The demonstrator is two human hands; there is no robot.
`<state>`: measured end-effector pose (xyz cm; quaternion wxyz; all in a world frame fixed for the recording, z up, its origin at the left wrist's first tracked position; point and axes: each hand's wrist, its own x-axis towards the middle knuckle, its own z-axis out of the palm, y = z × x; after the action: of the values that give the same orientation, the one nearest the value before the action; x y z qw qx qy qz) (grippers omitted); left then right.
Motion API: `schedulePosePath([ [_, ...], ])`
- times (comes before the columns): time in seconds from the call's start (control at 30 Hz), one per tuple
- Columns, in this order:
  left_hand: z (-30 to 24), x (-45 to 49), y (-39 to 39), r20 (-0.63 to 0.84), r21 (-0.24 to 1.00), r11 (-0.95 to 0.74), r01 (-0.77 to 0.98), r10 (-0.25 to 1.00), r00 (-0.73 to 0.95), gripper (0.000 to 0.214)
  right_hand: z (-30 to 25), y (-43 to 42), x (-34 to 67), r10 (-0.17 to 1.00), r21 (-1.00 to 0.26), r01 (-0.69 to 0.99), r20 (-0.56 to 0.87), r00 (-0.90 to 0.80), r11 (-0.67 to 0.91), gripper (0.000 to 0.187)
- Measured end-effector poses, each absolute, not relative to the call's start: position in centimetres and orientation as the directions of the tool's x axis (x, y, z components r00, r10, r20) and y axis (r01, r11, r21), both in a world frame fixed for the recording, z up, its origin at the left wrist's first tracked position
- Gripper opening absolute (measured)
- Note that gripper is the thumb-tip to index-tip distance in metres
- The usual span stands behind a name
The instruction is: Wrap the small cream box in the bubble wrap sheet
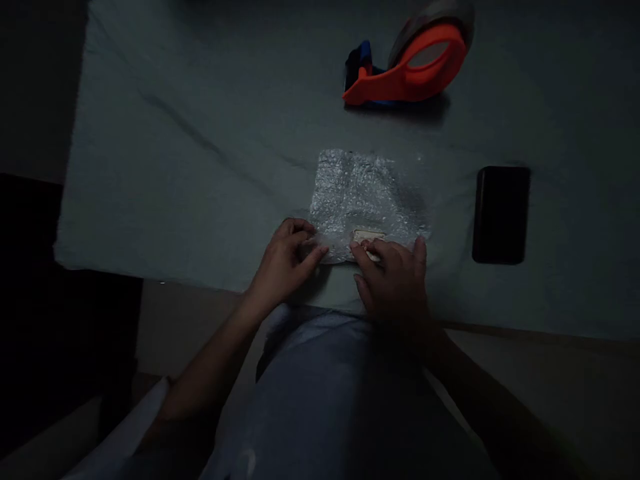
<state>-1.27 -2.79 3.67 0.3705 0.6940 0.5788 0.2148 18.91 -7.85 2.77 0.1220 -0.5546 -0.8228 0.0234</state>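
Note:
A sheet of bubble wrap (pixel 360 187) lies flat on the cloth-covered table in front of me. My left hand (pixel 287 260) pinches its near left corner between thumb and fingers. On the near edge of the wrap rests a small pale rectangular object (pixel 369 235), whose kind I cannot make out in the dim light. The thumb and fingers of my right hand (pixel 397 273) close on this object and cover its near part. The little finger of that hand sticks out over the wrap's right side.
An orange and blue tape dispenser (pixel 407 73) with a roll of tape stands beyond the wrap. To the right lies a black rectangular object (pixel 501 215), like a phone or case. The table's near edge (pixel 200 285) runs just before my body.

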Motion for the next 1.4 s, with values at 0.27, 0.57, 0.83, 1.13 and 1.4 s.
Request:
schedulePosePath([
  [0.27,3.4,-0.3,-1.9,-0.205,0.59,0.015,0.807,0.97,0.132,0.02,2.6,-8.2,19.0,0.933,-0.258,0.896,0.108,-0.345,0.361,0.051],
  [0.57,4.0,0.1,-0.9,-0.325,0.618,0.067,0.783,0.929,0.177,0.025,2.8,-8.2,19.1,0.925,-0.244,0.892,0.112,-0.364,0.38,0.044],
  [0.83,4.2,2.6,-1.2,-0.177,0.793,0.071,0.605,0.977,0.117,0.01,2.9,-8.1,19.1,0.917,-0.214,0.892,0.106,-0.383,0.398,0.046],
  [1.13,5.4,5.7,-0.9,-0.174,0.932,0.043,0.359,0.924,0.342,0.047,1.7,-9.1,20.3,0.909,-0.42,0.806,0.22,-0.355,0.416,0.064],
  [1.4,3.4,4.4,-2.5,0.278,0.816,-0.346,0.462,0.937,0.21,0.015,1.5,-8.8,19.7,0.925,-0.396,0.836,0.187,-0.332,0.38,0.049],
])
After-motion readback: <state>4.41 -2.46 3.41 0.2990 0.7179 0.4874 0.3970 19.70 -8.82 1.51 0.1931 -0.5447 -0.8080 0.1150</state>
